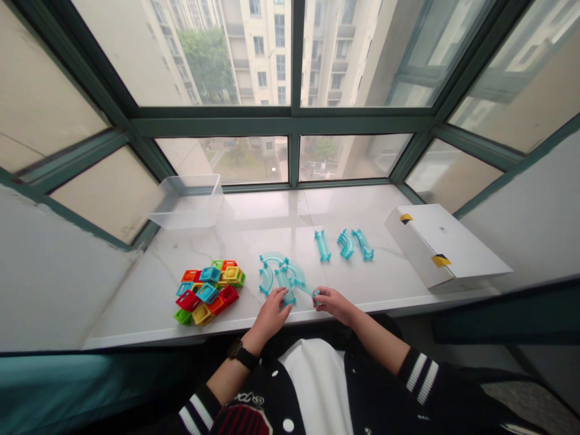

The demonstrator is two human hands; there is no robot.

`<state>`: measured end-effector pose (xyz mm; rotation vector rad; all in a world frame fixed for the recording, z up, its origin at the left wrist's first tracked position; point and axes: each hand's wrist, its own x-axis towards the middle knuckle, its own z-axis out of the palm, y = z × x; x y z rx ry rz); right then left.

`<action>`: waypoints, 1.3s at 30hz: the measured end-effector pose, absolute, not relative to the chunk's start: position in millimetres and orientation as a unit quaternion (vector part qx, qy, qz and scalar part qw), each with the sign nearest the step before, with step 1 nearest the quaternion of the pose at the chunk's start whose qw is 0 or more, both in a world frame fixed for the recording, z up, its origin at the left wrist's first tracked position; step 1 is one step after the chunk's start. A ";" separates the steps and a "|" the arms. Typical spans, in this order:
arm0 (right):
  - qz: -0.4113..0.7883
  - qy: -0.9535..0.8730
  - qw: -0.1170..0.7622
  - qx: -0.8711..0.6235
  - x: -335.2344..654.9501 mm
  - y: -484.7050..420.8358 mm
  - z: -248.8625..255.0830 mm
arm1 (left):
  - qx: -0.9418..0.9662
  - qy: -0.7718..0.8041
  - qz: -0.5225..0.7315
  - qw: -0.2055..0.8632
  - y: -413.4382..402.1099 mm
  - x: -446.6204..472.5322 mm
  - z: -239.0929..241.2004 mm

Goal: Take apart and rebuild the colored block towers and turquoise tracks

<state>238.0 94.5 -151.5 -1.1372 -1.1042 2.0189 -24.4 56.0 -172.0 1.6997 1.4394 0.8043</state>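
Note:
Several translucent light-blue toy track pieces lie in a loose cluster near the front of the sill. My left hand [272, 311] rests by the cluster's near side, its fingertips at the lower end of a straight track piece [284, 283]. The thumb and forefinger are apart. My right hand [333, 303] pinches the near end of a pale-blue track piece [306, 289] at the cluster's right side. Its fingertips cover part of that end. A curved track piece [274, 258] arches across the top of the cluster, and a shorter curved one [266, 280] sits at its left.
Colourful plastic blocks [208, 293] are heaped on the left. Farther right lie a straight track [323, 246], a curved track [346, 244] and a wavy track [363, 244]. A clear plastic bin [185, 202] stands back left, and a white box [446, 241] stands right. Windows enclose the marble-look sill [258, 211].

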 end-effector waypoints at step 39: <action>0.433 -0.746 0.314 -0.396 265.0 93.1 -80.4 | 0.730 0.509 0.317 0.327 53.3 40.4 -66.1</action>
